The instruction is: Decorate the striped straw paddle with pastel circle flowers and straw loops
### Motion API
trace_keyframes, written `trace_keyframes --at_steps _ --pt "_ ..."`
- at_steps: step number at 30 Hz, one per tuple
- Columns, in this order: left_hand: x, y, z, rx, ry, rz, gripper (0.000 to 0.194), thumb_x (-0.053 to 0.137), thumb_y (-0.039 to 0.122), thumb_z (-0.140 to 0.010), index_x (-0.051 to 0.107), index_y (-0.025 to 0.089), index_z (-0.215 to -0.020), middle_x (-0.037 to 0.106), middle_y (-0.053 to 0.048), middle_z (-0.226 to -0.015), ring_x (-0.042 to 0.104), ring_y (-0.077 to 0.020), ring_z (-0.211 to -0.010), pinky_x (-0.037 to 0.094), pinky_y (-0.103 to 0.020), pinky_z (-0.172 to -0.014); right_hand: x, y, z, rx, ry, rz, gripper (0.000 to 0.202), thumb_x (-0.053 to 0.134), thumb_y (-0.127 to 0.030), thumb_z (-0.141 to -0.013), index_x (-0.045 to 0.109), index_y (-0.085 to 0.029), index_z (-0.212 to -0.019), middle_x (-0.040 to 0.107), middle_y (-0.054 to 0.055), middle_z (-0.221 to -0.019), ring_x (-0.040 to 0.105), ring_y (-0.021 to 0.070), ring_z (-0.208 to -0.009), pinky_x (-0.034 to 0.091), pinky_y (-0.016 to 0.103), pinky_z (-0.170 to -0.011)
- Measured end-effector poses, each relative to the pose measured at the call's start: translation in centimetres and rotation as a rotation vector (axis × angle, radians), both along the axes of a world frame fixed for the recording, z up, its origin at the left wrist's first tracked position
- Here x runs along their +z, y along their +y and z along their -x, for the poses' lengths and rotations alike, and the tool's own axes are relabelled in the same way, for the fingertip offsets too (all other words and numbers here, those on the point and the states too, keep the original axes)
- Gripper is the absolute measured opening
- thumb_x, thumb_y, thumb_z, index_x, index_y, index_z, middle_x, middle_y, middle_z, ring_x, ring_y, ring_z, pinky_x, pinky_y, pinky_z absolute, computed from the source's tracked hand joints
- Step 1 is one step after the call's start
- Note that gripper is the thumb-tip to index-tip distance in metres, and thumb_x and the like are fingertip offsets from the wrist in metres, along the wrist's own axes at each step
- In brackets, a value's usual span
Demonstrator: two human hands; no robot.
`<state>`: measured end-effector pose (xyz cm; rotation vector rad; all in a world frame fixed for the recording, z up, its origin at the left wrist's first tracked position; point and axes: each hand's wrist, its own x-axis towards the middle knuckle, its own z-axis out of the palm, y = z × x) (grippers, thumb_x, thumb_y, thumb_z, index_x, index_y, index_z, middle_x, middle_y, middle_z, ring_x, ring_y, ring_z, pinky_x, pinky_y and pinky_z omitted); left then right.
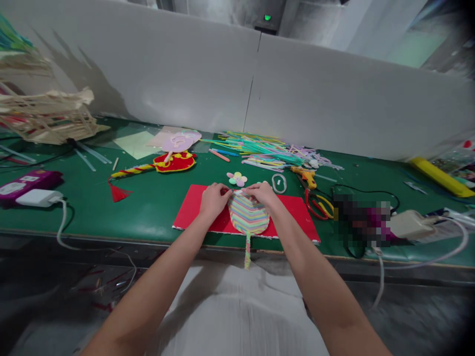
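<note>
A round fan [249, 215] with pastel zigzag stripes lies on a red board [189, 205], its twisted handle [248, 252] reaching past the table edge toward me. At the fan's top left edge, the fingers of my left hand [214, 200] are closed in a pinch; what is in them is too small to name. My right hand [262, 194] pinches at the top edge too, where a small whitish piece [239, 192] shows between the two hands. Just beyond them sits a pastel petal flower [237, 179].
Behind the board lies a pile of pastel pipe cleaners [267, 148]. On the right are an orange glue gun [306, 177], red-and-yellow-handled pliers [319, 205] and cables. A red fan with a tassel [174, 162] and a purple power strip [31, 185] lie left.
</note>
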<state>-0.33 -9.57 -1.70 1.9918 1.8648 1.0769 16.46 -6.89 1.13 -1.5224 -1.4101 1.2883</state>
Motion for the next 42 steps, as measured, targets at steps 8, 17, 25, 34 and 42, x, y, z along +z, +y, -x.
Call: trace_keyframes --at_steps 8,17,25,34,42 --pt "0.4 -0.2 0.3 -0.067 -0.026 0.119 0.025 0.062 0.043 -0.069 0.064 0.021 -0.080 0.057 -0.002 -0.082 0.055 -0.0164 -0.077 0.040 -0.026 -0.063 1.6 -0.2 -4.0 -0.291 0.416 -0.078 0.029 0.076 -0.033 -0.048 0.065 -0.015 -0.068 0.057 -0.002 -0.052 0.049 0.0070 -0.047 0.031 0.017 -0.039" --pt "0.0 -0.1 0.7 -0.115 -0.076 0.139 0.022 0.059 0.040 -0.071 0.061 0.021 -0.082 0.058 -0.003 -0.088 0.056 -0.0174 -0.083 0.043 -0.029 -0.072 -0.5 -1.1 -5.6 -0.349 0.409 -0.100 0.027 0.077 -0.027 -0.045 0.068 -0.015 -0.067 0.067 0.002 -0.067 0.060 0.0141 -0.066 0.045 0.025 -0.061" --pt "0.5 -0.3 0.4 -0.122 0.038 0.114 0.017 0.051 0.035 -0.077 0.059 0.021 -0.084 0.059 -0.004 -0.099 0.054 -0.0211 -0.094 0.042 -0.035 -0.082 -2.8 -0.9 -3.6 -0.223 0.201 -0.284 0.020 0.071 -0.031 -0.054 0.068 -0.015 -0.065 0.069 0.006 -0.073 0.061 0.0196 -0.073 0.046 0.031 -0.067" --pt "0.4 -0.3 0.2 -0.237 -0.021 0.045 0.026 0.063 0.041 -0.067 0.057 0.019 -0.077 0.050 -0.009 -0.119 0.044 -0.0255 -0.112 0.035 -0.041 -0.094 -3.8 -1.0 -2.8 -0.173 0.178 -0.490 0.016 0.068 -0.032 -0.059 0.065 -0.017 -0.062 0.067 0.007 -0.083 0.060 0.0200 -0.081 0.046 0.032 -0.074" --pt "1.0 -0.5 -0.4 -0.379 -0.577 0.142 0.027 0.060 0.039 -0.069 0.047 0.018 -0.079 0.057 -0.002 -0.085 0.056 -0.0156 -0.080 0.045 -0.027 -0.068 -2.1 -1.9 -2.3 -0.125 0.485 -0.387 0.016 0.068 -0.034 -0.061 0.064 -0.019 -0.064 0.067 0.005 -0.092 0.057 0.0199 -0.091 0.043 0.032 -0.078"
